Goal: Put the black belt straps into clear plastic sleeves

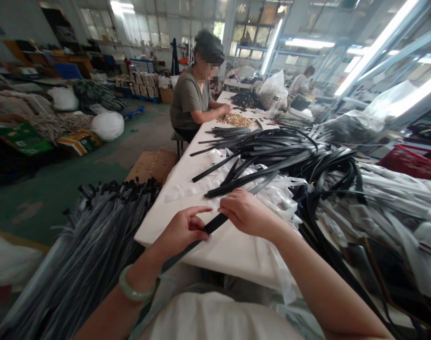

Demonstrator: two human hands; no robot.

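Note:
A black flat strap [216, 223] runs slantwise over the near edge of the white-covered table [197, 257]. My left hand [187, 229] pinches it between thumb and fingers, its index finger stretched toward the other hand. On the strap's farther part, my right hand [242, 211] is closed, fingers bent down around it. The strap's lower end trails under my left forearm, out of clear sight. Just beyond my hands lies a big heap of black straps [282, 153], partly on clear plastic bags [219, 163].
Left of the table stands a dense bundle of plastic-wrapped straps [105, 241], with a cardboard box [155, 163] behind it. A co-worker [192, 94] sits farther along the table by a pile of gold-coloured small parts [237, 120]. A red basket [412, 160] is at right.

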